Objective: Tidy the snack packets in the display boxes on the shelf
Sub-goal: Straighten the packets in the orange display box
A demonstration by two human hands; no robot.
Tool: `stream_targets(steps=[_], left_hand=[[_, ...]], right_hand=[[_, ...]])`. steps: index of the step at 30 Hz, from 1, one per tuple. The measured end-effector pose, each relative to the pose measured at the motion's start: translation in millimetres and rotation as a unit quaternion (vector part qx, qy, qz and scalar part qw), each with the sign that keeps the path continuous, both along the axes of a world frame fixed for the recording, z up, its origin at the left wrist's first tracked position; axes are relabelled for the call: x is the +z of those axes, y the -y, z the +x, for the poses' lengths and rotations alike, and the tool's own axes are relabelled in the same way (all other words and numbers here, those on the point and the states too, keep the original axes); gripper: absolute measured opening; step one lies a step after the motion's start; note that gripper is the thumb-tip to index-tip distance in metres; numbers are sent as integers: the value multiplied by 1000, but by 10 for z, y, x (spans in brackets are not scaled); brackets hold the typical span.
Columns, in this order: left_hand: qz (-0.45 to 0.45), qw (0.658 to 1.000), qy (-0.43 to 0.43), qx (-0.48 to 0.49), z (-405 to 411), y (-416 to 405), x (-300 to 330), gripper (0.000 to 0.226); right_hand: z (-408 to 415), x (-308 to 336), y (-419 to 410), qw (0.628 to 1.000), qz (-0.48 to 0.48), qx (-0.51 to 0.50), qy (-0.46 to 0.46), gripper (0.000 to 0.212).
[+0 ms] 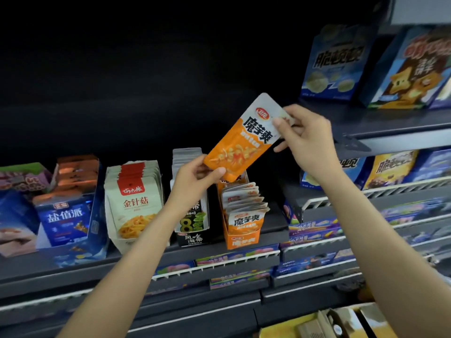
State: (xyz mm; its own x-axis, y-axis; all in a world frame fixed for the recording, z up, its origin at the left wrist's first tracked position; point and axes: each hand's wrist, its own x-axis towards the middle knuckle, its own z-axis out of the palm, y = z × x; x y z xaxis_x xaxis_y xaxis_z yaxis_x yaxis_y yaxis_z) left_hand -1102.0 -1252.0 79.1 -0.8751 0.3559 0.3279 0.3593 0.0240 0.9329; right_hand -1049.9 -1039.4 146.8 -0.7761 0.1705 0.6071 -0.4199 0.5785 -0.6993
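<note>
Low in the frame two bare forearms reach up from the bottom edge toward the centre. The left hand (195, 178) pinches the lower corner of a flat orange-and-white foil snack packet (244, 140), thumb across its front; the right hand (307, 137) pinches the packet's white upper edge between thumb and fingers. The packet hangs tilted in the air at centre frame, above an open orange cardboard display box (240, 236) holding a row of matching packets. Just left stands a black display box (192, 230), then a cream box of mushroom snack packets (134, 206), all on the dark grey metal shelf (73, 269). Blue snack bags (339, 62) stand at the upper right.
</note>
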Motion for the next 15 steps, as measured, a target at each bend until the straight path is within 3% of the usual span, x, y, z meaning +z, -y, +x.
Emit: stream_targets(steps=[4, 8, 11, 15], left_hand=[[49, 998, 36, 26, 24, 56, 85, 19], [39, 996, -11, 77, 55, 181, 134, 22], [22, 975, -163, 147, 105, 314, 152, 27], [6, 903, -405, 142, 89, 522, 104, 17]], right_hand=[[-4, -17, 9, 998, -53, -5, 37, 6], [4, -62, -24, 996, 64, -57, 11, 6], [58, -21, -31, 996, 83, -30, -9, 4], [197, 14, 43, 989, -29, 129, 62, 16]])
